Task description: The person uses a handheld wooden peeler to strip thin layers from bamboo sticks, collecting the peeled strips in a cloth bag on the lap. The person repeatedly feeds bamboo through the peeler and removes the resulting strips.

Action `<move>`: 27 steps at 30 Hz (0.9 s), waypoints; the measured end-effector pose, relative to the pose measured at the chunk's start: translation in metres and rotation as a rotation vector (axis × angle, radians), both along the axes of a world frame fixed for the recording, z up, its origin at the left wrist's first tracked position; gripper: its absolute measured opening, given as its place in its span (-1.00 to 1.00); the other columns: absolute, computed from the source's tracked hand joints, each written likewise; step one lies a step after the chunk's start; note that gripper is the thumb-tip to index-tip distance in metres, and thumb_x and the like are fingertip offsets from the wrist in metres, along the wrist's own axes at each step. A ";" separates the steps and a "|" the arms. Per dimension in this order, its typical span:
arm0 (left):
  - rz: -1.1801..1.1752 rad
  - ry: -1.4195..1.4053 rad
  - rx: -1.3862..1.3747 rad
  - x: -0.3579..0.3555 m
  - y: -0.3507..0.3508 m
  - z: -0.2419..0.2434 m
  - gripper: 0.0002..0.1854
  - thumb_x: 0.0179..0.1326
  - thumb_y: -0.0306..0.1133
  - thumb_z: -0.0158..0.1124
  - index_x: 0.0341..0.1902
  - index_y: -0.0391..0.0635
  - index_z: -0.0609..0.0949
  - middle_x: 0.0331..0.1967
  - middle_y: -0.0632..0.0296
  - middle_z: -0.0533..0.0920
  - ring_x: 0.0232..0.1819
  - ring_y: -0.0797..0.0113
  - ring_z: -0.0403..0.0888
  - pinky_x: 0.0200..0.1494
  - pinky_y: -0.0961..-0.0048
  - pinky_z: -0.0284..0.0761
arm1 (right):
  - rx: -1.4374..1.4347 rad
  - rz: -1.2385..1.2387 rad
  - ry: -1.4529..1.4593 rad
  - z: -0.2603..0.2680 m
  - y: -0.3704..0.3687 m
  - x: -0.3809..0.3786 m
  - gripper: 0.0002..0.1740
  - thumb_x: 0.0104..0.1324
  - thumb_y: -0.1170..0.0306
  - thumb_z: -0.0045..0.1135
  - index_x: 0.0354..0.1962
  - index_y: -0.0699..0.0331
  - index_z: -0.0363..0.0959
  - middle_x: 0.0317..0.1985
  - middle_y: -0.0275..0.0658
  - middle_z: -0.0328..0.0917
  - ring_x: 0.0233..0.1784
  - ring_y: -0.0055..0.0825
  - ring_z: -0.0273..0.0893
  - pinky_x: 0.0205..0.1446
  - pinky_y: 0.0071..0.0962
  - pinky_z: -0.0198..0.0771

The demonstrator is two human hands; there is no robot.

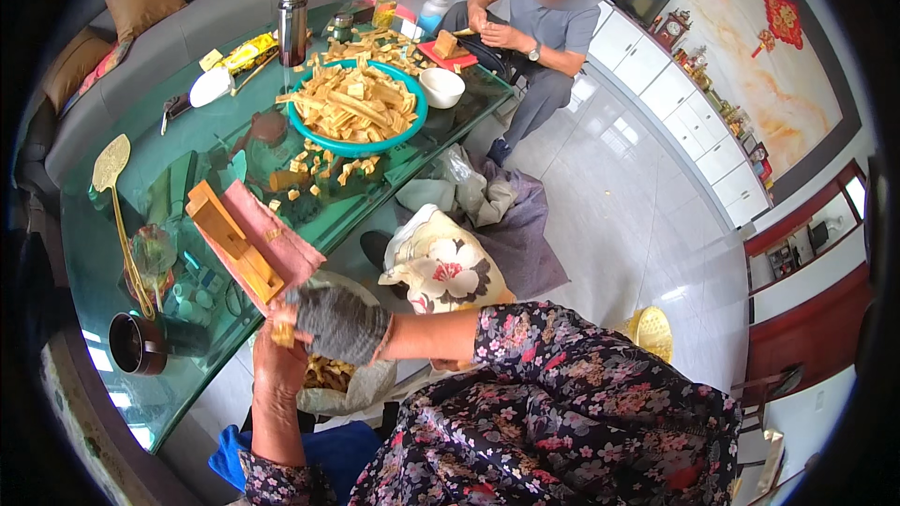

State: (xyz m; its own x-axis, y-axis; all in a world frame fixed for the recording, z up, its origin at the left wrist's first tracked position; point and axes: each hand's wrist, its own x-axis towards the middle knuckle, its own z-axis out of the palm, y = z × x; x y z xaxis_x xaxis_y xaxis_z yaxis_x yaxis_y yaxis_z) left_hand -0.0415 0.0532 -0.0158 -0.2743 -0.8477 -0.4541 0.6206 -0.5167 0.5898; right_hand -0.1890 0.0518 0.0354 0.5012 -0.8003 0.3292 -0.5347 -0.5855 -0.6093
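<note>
My left hand point(280, 358), bare, is at the near edge of the glass table point(232, 348). My right hand point(339, 323), in a grey knitted glove with bare fingertips, meets it there. Where their fingers come together, a small yellowish piece point(283, 334) is pinched; the left fingers are partly hidden. Just beyond the hands, a long wooden block tool point(235, 242) with a slot rests on a folded pink cloth point(292, 246). Below the hands, a pale sack point(365, 386) holds brown pieces point(329, 374).
A teal basin point(358, 149) heaped with pale yellow strips point(351, 102) stands beyond, near a white bowl point(441, 88) and a steel flask point(292, 24). A skimmer point(112, 161) and dark mug point(137, 344) lie left. Another person point(548, 21) sits opposite. Floral bag point(450, 263) stands right.
</note>
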 end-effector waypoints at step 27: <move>0.400 -1.183 -1.267 0.011 0.003 0.049 -0.57 -0.10 -0.74 0.08 -0.07 -0.17 0.50 -0.14 0.07 0.53 -0.05 -0.01 0.49 0.01 0.31 0.41 | 1.411 0.051 -1.112 0.021 -0.008 0.019 -0.75 0.37 0.18 -0.07 -0.20 0.18 0.39 -0.36 -0.43 0.46 -0.46 -0.72 0.35 -0.52 -0.73 0.28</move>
